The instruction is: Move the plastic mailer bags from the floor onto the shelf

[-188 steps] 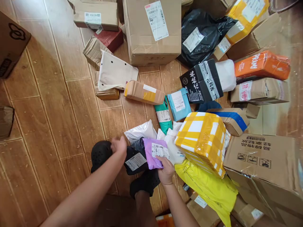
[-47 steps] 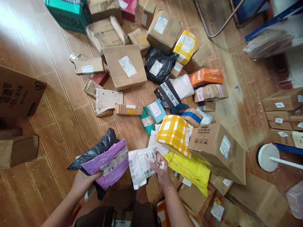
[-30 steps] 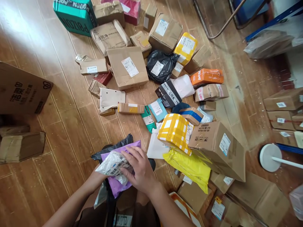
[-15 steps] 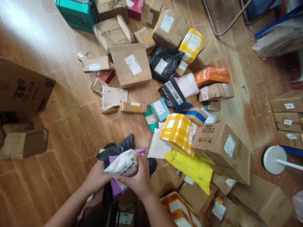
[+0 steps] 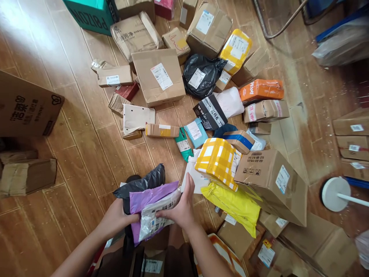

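Note:
My left hand (image 5: 119, 218) grips a stack of soft mailer bags from the left, its thumb lying over the front. A black mailer bag (image 5: 144, 181) is at the back of the stack. In front of that is a purple mailer bag (image 5: 154, 193), partly covered. Nearest my body is a white mailer bag (image 5: 152, 219) with a printed barcode label. My right hand (image 5: 183, 209) holds the white bag at its right end, the thumb pressed on its face and the fingers stretched up behind. The stack hangs above my lap.
Ahead on the wooden floor lie many parcels, among them a large carton (image 5: 158, 75), a black bag (image 5: 201, 77) and a yellow checked parcel (image 5: 217, 159). To the right stand a tall carton (image 5: 271, 184) and a white round base (image 5: 336, 194). A big carton (image 5: 29, 105) is at left.
The white bag has turned and lowered against the purple bag, showing more of the purple one. My right hand has moved right and its fingers have straightened. The view has shifted slightly.

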The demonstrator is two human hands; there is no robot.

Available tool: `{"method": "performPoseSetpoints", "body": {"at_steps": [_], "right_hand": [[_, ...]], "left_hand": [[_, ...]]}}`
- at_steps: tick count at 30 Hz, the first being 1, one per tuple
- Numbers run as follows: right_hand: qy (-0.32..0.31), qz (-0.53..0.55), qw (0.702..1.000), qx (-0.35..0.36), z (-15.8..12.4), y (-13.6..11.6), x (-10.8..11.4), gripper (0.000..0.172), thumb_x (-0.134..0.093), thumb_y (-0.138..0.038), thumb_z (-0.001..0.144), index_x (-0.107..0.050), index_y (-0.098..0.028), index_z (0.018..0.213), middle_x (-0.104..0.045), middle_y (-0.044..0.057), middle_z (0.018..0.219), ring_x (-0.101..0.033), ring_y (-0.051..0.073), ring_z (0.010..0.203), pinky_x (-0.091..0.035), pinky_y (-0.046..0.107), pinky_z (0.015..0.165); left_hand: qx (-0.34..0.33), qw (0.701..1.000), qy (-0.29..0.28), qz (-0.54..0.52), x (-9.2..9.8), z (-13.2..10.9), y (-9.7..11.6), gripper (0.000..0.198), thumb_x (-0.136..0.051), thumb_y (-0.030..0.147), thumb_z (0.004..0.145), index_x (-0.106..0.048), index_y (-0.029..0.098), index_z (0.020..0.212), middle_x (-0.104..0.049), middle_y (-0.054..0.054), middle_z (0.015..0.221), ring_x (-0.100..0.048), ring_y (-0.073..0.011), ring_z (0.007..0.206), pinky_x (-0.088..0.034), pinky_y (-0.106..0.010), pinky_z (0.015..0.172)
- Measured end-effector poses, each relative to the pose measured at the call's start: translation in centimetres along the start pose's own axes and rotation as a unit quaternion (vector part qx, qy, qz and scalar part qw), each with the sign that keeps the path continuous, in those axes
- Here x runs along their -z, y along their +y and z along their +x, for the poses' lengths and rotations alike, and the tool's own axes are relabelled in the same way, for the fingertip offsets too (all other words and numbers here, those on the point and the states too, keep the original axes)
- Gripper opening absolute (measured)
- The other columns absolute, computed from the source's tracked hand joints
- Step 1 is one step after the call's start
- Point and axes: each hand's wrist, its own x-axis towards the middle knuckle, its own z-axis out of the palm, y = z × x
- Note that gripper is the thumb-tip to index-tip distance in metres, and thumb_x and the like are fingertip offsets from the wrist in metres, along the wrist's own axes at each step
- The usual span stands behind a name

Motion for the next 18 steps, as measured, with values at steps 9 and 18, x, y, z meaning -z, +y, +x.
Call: {"method": "performPoseSetpoints", "body": {"at_steps": [9, 18], "right_hand": [[-0.071, 0.413, 0.883, -0.209, -2.8, 2.7, -3.5, 0.117, -0.092, -0.054, 0.042, -0.027, -0.023, 0.133, -0.056, 0.013, 0.122, -0.058, 0.03, 0.115, -0.046, 0.045, 0.104], [-0.06, 0.382, 0.904, -0.184, -3.0, 5.2, -3.4, 0.099, -0.091, -0.059, 0.044, -0.041, -0.022, 0.122, -0.059, 0.012, 0.119, -0.059, 0.03, 0.113, -0.048, 0.044, 0.102]], "left_hand": [[-0.023, 0.994, 0.001, 0.106, -1.1, -0.3, 0.1, 0.052, -0.062, 0.047, 0.059, -0.066, 0.02, 0.104, -0.07, -0.01, 0.105, -0.053, -0.0382, 0.122, -0.038, -0.05, 0.108], [-0.053, 0.995, 0.067, 0.06, -4.7, 0.6, -0.6, 0.067, -0.075, 0.054, 0.058, -0.063, 0.017, 0.112, -0.067, -0.013, 0.111, -0.051, -0.0399, 0.125, -0.035, -0.054, 0.112]]}}
